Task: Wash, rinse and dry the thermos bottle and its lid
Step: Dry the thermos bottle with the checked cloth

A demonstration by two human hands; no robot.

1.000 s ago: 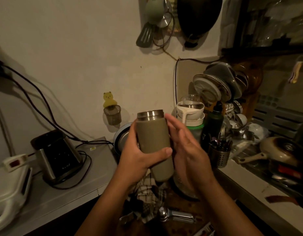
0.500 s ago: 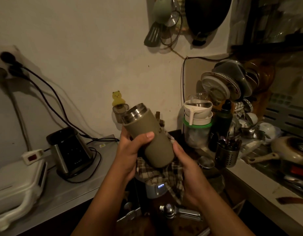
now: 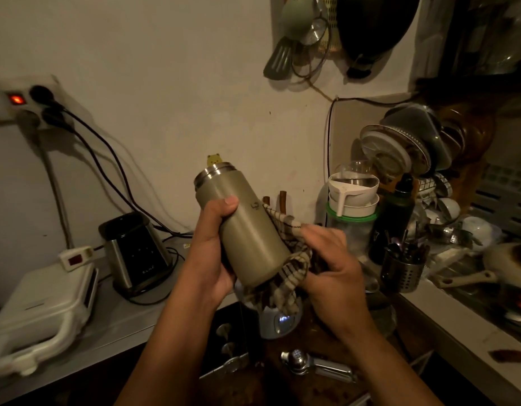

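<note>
An olive-green thermos bottle [image 3: 247, 227] with a bare steel neck is held tilted in front of me, mouth up and to the left, with no lid on it. My left hand [image 3: 215, 247] grips its left side, thumb across the front. My right hand [image 3: 329, 259] holds a checked cloth [image 3: 288, 268] bunched against the bottle's right side and base. The lid is not in view.
A black blender base [image 3: 136, 253] and a white sandwich maker [image 3: 39, 315] sit on the left counter with cables. A full dish rack [image 3: 408, 159], stacked white cups [image 3: 353, 194], a dark bottle [image 3: 399, 212] and a cutlery holder [image 3: 402, 268] crowd the right. A pan [image 3: 508, 268] lies far right.
The bottle went from upright to tilted left. My right hand picked up the checked cloth from below and brought it up around the bottle's base and right side.
</note>
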